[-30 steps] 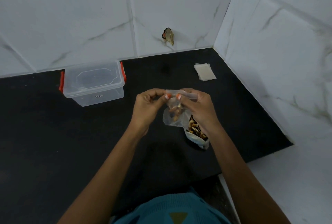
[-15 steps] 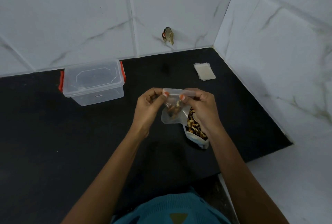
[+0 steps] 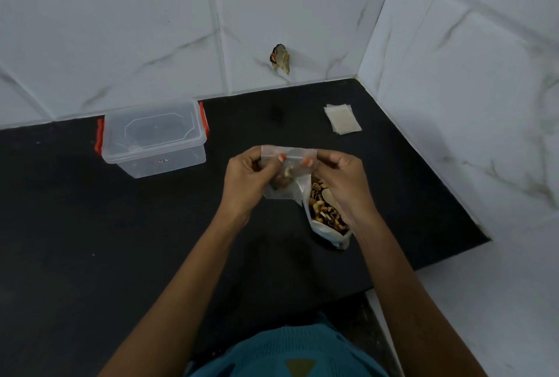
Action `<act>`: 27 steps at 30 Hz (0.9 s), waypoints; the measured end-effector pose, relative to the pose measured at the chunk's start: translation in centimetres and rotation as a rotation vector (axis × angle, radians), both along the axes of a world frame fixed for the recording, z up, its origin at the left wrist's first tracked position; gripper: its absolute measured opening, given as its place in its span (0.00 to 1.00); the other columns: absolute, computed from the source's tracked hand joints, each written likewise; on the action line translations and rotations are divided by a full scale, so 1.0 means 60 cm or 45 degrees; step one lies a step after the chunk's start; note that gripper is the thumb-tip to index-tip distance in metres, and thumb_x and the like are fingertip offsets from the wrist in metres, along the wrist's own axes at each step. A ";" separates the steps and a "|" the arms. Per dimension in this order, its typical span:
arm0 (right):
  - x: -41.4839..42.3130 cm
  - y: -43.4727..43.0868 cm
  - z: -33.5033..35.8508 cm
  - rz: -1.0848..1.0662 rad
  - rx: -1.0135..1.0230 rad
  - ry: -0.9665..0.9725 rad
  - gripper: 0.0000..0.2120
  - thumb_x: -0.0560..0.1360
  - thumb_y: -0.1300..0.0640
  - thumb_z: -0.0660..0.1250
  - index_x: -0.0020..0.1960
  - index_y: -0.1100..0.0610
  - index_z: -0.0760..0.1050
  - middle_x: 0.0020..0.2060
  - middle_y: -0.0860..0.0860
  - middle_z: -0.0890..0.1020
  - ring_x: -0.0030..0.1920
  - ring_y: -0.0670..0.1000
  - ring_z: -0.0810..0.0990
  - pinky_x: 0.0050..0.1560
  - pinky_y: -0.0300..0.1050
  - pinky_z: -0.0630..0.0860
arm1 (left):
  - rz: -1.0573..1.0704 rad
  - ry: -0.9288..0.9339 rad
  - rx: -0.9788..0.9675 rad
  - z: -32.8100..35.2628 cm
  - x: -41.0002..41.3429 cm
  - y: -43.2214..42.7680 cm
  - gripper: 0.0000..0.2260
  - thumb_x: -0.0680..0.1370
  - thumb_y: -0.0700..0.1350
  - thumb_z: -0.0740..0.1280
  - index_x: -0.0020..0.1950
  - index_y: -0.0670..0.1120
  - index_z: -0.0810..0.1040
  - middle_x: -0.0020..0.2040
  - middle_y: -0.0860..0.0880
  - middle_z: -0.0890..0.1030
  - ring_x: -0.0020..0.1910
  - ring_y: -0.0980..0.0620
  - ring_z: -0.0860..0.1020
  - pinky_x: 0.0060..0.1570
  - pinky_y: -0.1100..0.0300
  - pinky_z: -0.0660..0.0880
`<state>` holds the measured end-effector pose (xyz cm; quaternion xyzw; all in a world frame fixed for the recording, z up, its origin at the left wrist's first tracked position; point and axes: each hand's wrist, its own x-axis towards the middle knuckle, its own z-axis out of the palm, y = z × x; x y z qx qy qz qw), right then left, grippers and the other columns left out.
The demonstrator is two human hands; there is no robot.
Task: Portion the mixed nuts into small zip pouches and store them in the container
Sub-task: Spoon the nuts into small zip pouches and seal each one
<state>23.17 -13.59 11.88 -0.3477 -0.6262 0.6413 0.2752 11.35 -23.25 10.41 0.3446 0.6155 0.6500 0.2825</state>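
Here, the zip pouch (image 3: 289, 175), part-filled with nuts, hung between our left hand (image 3: 245, 183) and right hand (image 3: 343, 181), its zip strip running left to right. Each hand pinched one end of that strip. The lidded container (image 3: 154, 138) lay beyond the left hand, the nearer one; its sticker was unreadable. The open nut bag (image 3: 325, 215) stood just below the right hand.

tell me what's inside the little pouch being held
A few mixed nuts show through the zip pouch, which the left hand and right hand pinch near its top. The left hand covers part, so the full amount is hidden.
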 end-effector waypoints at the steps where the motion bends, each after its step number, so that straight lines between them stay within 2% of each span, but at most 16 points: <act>1: 0.001 0.002 0.001 -0.018 -0.005 -0.002 0.05 0.72 0.61 0.69 0.48 0.56 0.80 0.44 0.49 0.83 0.45 0.42 0.81 0.45 0.33 0.77 | -0.018 -0.007 -0.007 0.000 0.000 0.000 0.06 0.76 0.38 0.64 0.49 0.47 0.78 0.45 0.52 0.81 0.45 0.61 0.80 0.42 0.70 0.76; 3: 0.001 0.004 0.002 -0.022 -0.004 -0.010 0.05 0.73 0.63 0.68 0.46 0.55 0.79 0.43 0.49 0.82 0.46 0.44 0.81 0.46 0.34 0.77 | -0.055 -0.061 -0.014 0.000 0.001 -0.001 0.05 0.76 0.38 0.64 0.49 0.46 0.77 0.46 0.51 0.80 0.45 0.60 0.81 0.42 0.69 0.76; 9: -0.003 0.001 -0.002 -0.021 0.142 -0.104 0.05 0.76 0.62 0.63 0.48 0.57 0.78 0.42 0.49 0.80 0.43 0.41 0.78 0.40 0.26 0.73 | -0.115 -0.162 0.005 0.004 0.009 0.001 0.08 0.76 0.39 0.63 0.54 0.46 0.76 0.50 0.50 0.80 0.48 0.59 0.80 0.45 0.67 0.77; 14: -0.005 0.001 -0.003 0.025 0.198 -0.117 0.05 0.76 0.62 0.64 0.48 0.55 0.77 0.42 0.46 0.79 0.42 0.37 0.78 0.41 0.26 0.73 | -0.107 -0.114 -0.060 0.009 0.009 0.007 0.17 0.66 0.49 0.69 0.53 0.47 0.76 0.51 0.49 0.79 0.50 0.55 0.79 0.45 0.66 0.77; 16: -0.005 -0.001 -0.004 0.018 0.198 -0.091 0.04 0.75 0.63 0.65 0.47 0.56 0.78 0.41 0.46 0.79 0.40 0.34 0.78 0.40 0.26 0.73 | -0.084 -0.056 -0.088 0.008 0.009 0.011 0.14 0.68 0.47 0.70 0.52 0.47 0.76 0.50 0.49 0.79 0.50 0.55 0.79 0.44 0.66 0.78; 19: -0.004 -0.001 -0.005 -0.044 0.161 -0.017 0.04 0.73 0.63 0.68 0.47 0.58 0.79 0.41 0.49 0.81 0.41 0.38 0.80 0.42 0.29 0.75 | -0.035 0.019 -0.084 0.008 0.009 0.014 0.05 0.73 0.43 0.69 0.47 0.50 0.77 0.46 0.51 0.80 0.46 0.58 0.80 0.44 0.66 0.78; 22: -0.001 0.002 -0.007 -0.043 0.115 0.032 0.07 0.72 0.62 0.69 0.50 0.59 0.79 0.44 0.52 0.83 0.46 0.44 0.81 0.45 0.33 0.77 | -0.022 -0.012 -0.051 0.011 0.010 0.016 0.06 0.74 0.41 0.68 0.47 0.51 0.77 0.45 0.54 0.80 0.44 0.62 0.80 0.43 0.68 0.77; 27: 0.000 0.013 -0.010 -0.033 0.099 0.033 0.06 0.73 0.65 0.67 0.48 0.57 0.79 0.45 0.52 0.82 0.47 0.46 0.81 0.48 0.36 0.77 | -0.042 -0.059 -0.026 0.013 0.003 0.017 0.06 0.74 0.39 0.67 0.47 0.50 0.77 0.44 0.53 0.80 0.42 0.63 0.80 0.40 0.69 0.77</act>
